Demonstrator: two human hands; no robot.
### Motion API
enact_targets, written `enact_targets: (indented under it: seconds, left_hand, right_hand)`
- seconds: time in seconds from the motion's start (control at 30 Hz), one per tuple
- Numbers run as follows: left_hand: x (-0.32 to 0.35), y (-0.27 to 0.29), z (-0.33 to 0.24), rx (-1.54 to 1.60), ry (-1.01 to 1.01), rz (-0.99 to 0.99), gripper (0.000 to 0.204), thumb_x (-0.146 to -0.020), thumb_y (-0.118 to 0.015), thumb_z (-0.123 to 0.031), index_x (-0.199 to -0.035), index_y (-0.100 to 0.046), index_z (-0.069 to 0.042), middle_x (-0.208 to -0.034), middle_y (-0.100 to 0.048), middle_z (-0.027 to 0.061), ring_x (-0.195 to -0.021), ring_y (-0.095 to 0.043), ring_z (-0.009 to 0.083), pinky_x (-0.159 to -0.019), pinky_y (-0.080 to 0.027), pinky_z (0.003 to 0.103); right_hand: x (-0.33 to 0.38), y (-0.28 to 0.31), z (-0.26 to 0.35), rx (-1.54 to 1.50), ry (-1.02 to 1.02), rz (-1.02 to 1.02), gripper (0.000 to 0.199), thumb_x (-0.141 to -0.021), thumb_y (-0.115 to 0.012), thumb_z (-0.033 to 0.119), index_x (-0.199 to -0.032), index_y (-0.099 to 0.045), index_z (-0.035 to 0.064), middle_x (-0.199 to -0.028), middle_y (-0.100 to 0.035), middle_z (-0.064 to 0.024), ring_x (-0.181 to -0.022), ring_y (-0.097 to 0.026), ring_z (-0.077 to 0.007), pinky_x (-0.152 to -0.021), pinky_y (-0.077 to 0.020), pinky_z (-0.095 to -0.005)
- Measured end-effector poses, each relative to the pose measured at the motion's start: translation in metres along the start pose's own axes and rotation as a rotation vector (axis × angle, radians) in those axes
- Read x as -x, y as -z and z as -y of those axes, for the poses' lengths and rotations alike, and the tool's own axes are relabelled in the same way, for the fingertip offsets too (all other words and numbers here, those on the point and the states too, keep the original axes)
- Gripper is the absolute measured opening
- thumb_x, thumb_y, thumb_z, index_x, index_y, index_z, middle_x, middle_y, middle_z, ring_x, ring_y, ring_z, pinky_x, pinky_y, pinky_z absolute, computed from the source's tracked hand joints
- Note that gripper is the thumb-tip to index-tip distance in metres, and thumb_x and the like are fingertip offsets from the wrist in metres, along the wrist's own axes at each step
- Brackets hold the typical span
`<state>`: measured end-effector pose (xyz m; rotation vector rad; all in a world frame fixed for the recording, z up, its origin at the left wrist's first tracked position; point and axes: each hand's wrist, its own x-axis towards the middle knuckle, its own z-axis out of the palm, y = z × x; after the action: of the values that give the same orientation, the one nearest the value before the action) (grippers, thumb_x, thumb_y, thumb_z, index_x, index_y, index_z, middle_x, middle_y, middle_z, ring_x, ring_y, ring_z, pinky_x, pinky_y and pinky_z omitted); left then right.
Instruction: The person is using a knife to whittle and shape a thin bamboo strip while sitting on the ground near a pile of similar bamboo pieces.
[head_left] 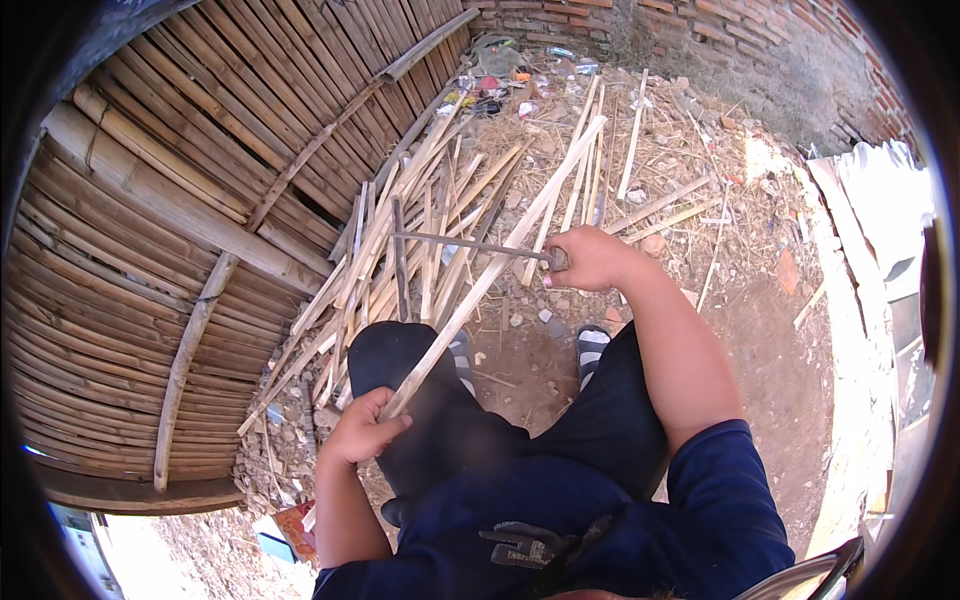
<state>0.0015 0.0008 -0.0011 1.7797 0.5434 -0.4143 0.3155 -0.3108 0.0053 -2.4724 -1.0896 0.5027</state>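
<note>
The left grip [366, 426], lower left-centre of frame, grasps a long, pale, flat wooden strip [472, 297] slanting to upper centre. The right grip [590, 260], right of centre, clasps a long, narrow, dark tool [455, 242].

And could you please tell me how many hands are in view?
2: the left hand, at lower left, gripping the near end of a pale wooden strip; the right hand, just right of centre, holding one end of a thin dark tool. No others show.
</note>
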Motion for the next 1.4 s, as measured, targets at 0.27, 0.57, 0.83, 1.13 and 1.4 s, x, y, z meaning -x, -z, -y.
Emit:
enact_targets:
  seconds: [0.27,0.57,0.83,1.13,1.4]
  left_hand:
    - [-0.001,0.001,0.004,-0.013,-0.018,-0.001,0.014,-0.093,-0.072,-0.009,-0.096,-0.059,-0.007,-0.063,-0.053,-0.0045,-0.045,-0.045,0.0048,-0.041,-0.032,0.024]
    - [-0.001,-0.001,-0.003,-0.035,-0.003,0.008,0.014,-0.093,-0.073,-0.01,-0.094,-0.058,-0.008,-0.063,-0.053,-0.0043,-0.046,-0.047,0.0055,-0.041,-0.033,0.024]
    - [0.001,0.002,0.0,0.008,-0.003,0.021,0.015,-0.094,-0.072,-0.012,-0.096,-0.058,-0.008,-0.063,-0.052,-0.0045,-0.046,-0.045,0.0052,-0.041,-0.033,0.024]
    - [0.001,0.001,-0.002,-0.005,-0.027,0.033,0.016,-0.095,-0.072,-0.014,-0.097,-0.058,-0.007,-0.063,-0.051,-0.0041,-0.045,-0.044,0.0055,-0.041,-0.032,0.024]
    - [0.001,0.001,-0.003,0.001,-0.014,0.026,0.018,-0.094,-0.073,-0.016,-0.094,-0.057,-0.008,-0.063,-0.052,-0.0037,-0.045,-0.045,0.006,-0.041,-0.033,0.024]
  right_hand:
    - [-0.001,0.008,-0.003,-0.007,-0.042,0.02,0.061,-0.081,-0.081,0.038,-0.128,-0.066,0.0031,-0.118,-0.07,-0.0239,-0.113,-0.066,-0.0397,-0.097,-0.0525,-0.0454]
    - [0.005,0.007,-0.055,-0.08,-0.196,-0.314,0.061,-0.08,-0.082,0.038,-0.124,-0.067,-0.0022,-0.112,-0.07,-0.0267,-0.11,-0.067,-0.0405,-0.096,-0.0517,-0.0457]
    - [0.0,0.0,0.006,0.011,-0.01,0.025,0.057,-0.082,-0.08,0.04,-0.124,-0.068,0.0036,-0.111,-0.071,-0.0241,-0.108,-0.067,-0.0401,-0.094,-0.0528,-0.0462]
    - [-0.001,0.005,-0.033,-0.075,-0.117,-0.127,0.052,-0.08,-0.082,0.038,-0.118,-0.071,0.0033,-0.107,-0.072,-0.0244,-0.102,-0.069,-0.0399,-0.09,-0.0531,-0.0447]
    - [0.005,0.008,-0.021,-0.051,-0.129,-0.1,0.058,-0.082,-0.08,0.039,-0.127,-0.067,0.0035,-0.115,-0.07,-0.0247,-0.111,-0.067,-0.0406,-0.096,-0.052,-0.0454]
